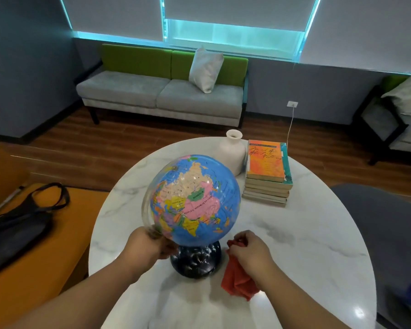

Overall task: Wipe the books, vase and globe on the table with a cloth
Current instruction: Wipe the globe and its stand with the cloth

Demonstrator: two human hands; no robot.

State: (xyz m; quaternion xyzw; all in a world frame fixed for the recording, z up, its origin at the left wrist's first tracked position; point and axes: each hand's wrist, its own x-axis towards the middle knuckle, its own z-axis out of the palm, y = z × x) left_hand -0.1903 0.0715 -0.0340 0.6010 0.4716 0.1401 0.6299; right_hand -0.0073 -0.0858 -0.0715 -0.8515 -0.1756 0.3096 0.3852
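A desktop globe [192,200] stands near the front edge of a round, white marble-patterned bench [306,245], its sphere tilted on a glossy dark base [196,260] and framed on the left by a clear plastic arc [147,200]. The map is printed in bright blue seas with pink, yellow, green and orange countries, and Asia faces the camera. The person's left hand [150,245] grips the globe at the lower end of the arc, fingers curled under the sphere just above the base. The right hand [249,252], just right of the base, holds a bunched red cloth [237,281] in curled fingers, with the cloth's loose end hanging down to the bench top. At the far side of the bench a matte white vase [231,153] stands upright, just left of a stack of worn paperback books [266,172] topped by an orange cover. Beyond, a grey-and-green sofa [161,96] lines the wall under the window.
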